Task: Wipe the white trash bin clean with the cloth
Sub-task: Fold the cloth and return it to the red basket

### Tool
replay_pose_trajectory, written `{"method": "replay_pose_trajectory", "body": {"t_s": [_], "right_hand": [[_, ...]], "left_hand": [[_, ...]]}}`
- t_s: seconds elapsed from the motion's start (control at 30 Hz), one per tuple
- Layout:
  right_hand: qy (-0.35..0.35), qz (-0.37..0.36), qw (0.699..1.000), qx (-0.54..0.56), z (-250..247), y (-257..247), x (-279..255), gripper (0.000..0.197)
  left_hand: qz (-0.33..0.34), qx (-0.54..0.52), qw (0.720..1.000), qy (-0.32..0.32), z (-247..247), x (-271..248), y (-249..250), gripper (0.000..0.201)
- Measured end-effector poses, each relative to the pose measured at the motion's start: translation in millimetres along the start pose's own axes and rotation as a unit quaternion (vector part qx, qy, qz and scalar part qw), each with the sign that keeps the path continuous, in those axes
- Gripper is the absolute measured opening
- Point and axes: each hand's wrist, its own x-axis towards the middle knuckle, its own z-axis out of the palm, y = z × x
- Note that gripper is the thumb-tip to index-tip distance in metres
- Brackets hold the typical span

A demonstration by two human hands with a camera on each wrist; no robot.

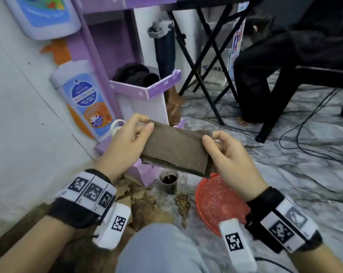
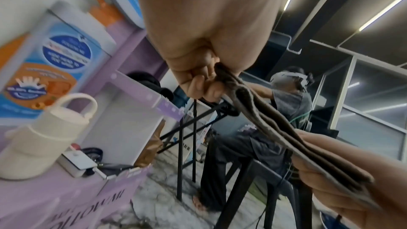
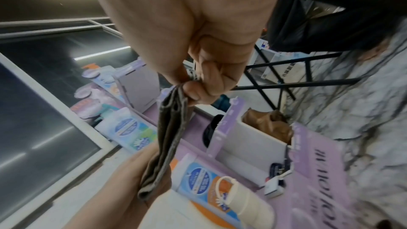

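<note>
A folded brown cloth (image 1: 176,150) is stretched level between my two hands above the floor. My left hand (image 1: 145,123) pinches its left end between thumb and fingers. My right hand (image 1: 210,137) pinches the right end the same way. The left wrist view shows the cloth (image 2: 275,128) edge-on in several layers, running from the left hand (image 2: 198,79) to the right hand (image 2: 352,180). In the right wrist view the cloth (image 3: 169,137) hangs from the right hand (image 3: 198,90) to the left hand (image 3: 123,189). A large scuffed white surface (image 1: 28,134) fills the left; I cannot tell whether it is the bin.
A red mesh basket (image 1: 216,201) and a cup of dark liquid (image 1: 169,181) sit on the marble floor below the cloth, beside brown scraps (image 1: 147,205). A purple display stand (image 1: 147,91) with a cream flask (image 2: 44,137) is ahead left. Folding table legs (image 1: 206,75), a seated person (image 1: 265,75) and cables (image 1: 314,134) are ahead right.
</note>
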Motion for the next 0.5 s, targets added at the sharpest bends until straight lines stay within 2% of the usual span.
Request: {"method": "replay_pose_trajectory", "body": {"t_s": [0.13,0.3,0.5], "right_hand": [[0.048,0.040,0.997,-0.051,-24,55,-18,0.016],[0.111,0.124,0.975,-0.147,-45,149,-62,0.015],[0.147,0.211,0.945,-0.203,-42,224,-127,0.009]], "left_hand": [[0.016,0.004,0.996,-0.088,58,13,-27,0.010],[-0.012,0.008,0.973,-0.231,132,-6,-76,0.006],[-0.046,0.035,0.949,-0.310,206,-55,-135,0.015]]}}
